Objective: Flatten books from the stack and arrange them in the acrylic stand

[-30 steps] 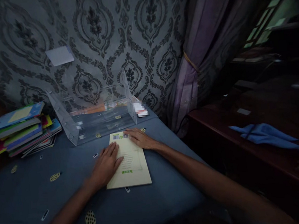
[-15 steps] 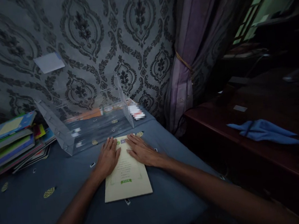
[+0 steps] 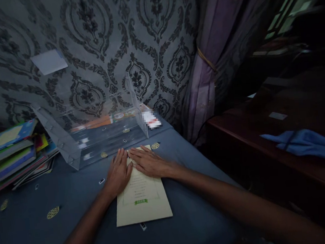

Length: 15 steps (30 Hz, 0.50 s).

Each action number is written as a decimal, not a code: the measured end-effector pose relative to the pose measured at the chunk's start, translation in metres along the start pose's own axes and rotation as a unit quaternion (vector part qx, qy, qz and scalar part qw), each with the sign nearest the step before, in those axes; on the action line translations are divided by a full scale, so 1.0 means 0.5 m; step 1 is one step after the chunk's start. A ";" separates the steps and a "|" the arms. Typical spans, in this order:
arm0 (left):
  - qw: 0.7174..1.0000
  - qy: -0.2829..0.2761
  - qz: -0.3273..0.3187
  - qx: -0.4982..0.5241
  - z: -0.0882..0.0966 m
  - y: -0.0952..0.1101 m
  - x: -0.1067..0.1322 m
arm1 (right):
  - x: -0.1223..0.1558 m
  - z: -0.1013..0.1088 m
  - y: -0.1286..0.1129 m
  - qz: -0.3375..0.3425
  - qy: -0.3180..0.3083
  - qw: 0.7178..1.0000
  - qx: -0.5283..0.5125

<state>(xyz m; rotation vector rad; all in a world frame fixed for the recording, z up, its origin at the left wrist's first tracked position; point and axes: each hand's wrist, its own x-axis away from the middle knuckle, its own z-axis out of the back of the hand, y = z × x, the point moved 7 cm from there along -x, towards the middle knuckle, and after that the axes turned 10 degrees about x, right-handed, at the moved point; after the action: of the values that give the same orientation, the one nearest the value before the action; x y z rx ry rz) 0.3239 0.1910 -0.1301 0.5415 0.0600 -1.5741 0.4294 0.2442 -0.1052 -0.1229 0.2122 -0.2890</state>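
A cream-coloured book [image 3: 143, 210] with green print lies flat on the blue patterned tablecloth [image 3: 75, 230]. Over its upper left edge rests my left hand [image 3: 118, 172], fingers stretched out flat. My right hand [image 3: 146, 162] lies flat across the upper part of the book, its fingertips close beside the left hand's fingers. Together the hands cover most of the book's far end. Just beyond them stands a clear plastic rack [image 3: 73, 149] with upright side panels.
Left of the rack is a stack of colourful books [image 3: 13, 155]. Behind it an orange item [image 3: 93, 123] shows through the plastic. A pixelated white packet [image 3: 150, 119] lies right of the rack. Further right, a blue cloth [image 3: 308, 144] lies on a dark red surface [image 3: 238, 130]. A purple curtain [image 3: 204, 79] hangs behind.
My right hand has slid left across the book, closing the gap to my left hand. The left hand stays near the same spot on the book. The view has shifted slightly.
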 end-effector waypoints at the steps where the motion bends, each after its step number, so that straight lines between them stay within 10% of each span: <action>1: 1.000 0.002 -0.003 0.000 0.001 0.001 -0.001 | 0.000 0.001 0.001 -0.001 0.003 1.000 -0.002; 15: 0.997 -0.037 -0.008 -0.068 0.032 0.026 -0.021 | 0.008 0.001 0.003 -0.034 0.020 0.999 -0.005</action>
<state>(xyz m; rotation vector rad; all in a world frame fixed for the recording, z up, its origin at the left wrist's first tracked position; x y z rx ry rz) 0.3314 0.1935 -0.1082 0.3768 0.1158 -1.5921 0.4335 0.2445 -0.1059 -0.1342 0.2490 -0.3583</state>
